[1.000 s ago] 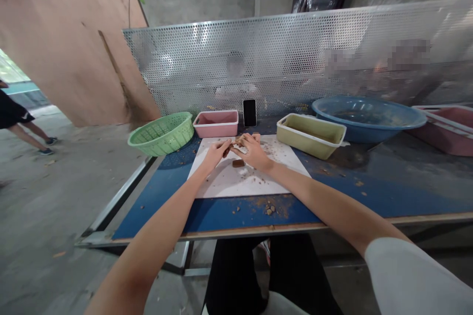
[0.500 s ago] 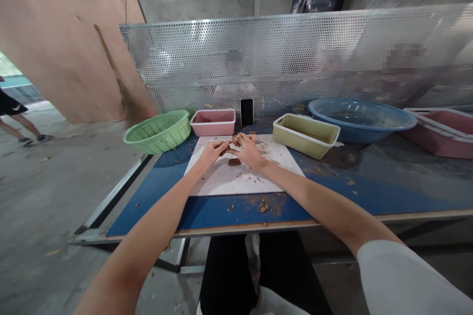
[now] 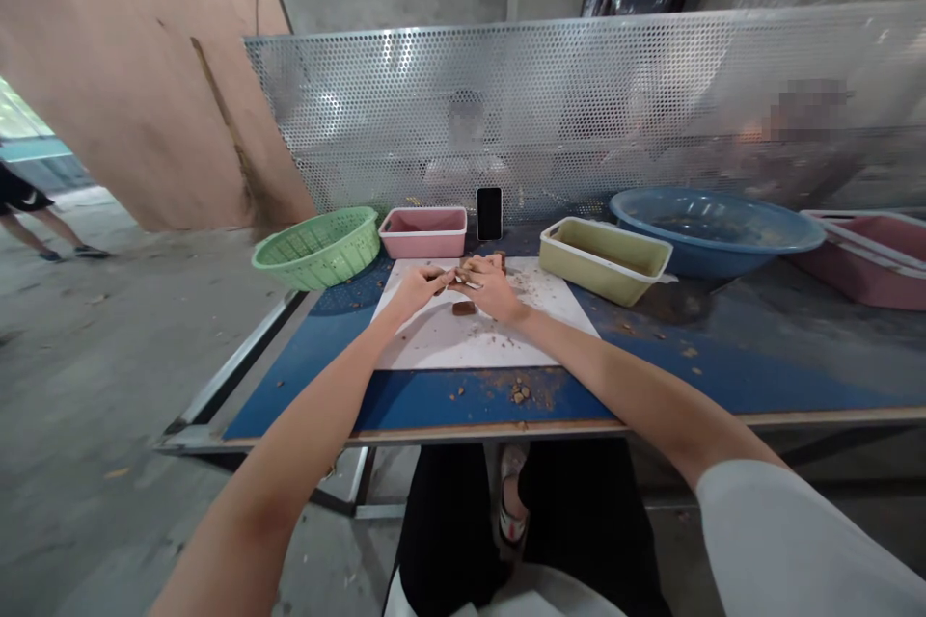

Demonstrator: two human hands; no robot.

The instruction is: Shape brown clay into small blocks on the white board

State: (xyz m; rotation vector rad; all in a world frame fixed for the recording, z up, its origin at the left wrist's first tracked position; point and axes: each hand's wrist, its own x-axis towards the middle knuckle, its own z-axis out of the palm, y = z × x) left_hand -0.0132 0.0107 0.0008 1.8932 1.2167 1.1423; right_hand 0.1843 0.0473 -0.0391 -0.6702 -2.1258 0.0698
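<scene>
The left hand (image 3: pixel 422 290) has its grip nearly closed, with thumb and fingertips around a small, brown, earthy piece (image 3: pixel 440 288). The right hand (image 3: pixel 493 291) meets it there with bent fingers; whether its own grip also pinches the piece, I cannot tell, because the fingers cover most of it. The piece is above the flat white board (image 3: pixel 412 349), nearer to its far edge than to its near edge.

By its dull look, I judge the piece to be light and not slippery, but perhaps crumbly, so it seems safer to hold by its broad sides than by thin ends. A brown, matte, rounded block (image 3: pixel 464 308) lies on the board just on the near side of the hands; it probably handles the same way.

Between the board and the front edge of the blue bench (image 3: pixel 289 405) lie brown crumbs (image 3: pixel 520 393). Towards the back of the bench, the upright, white-framed phone (image 3: pixel 489 214) has a dark screen. I can read no brand, label or writing.
</scene>
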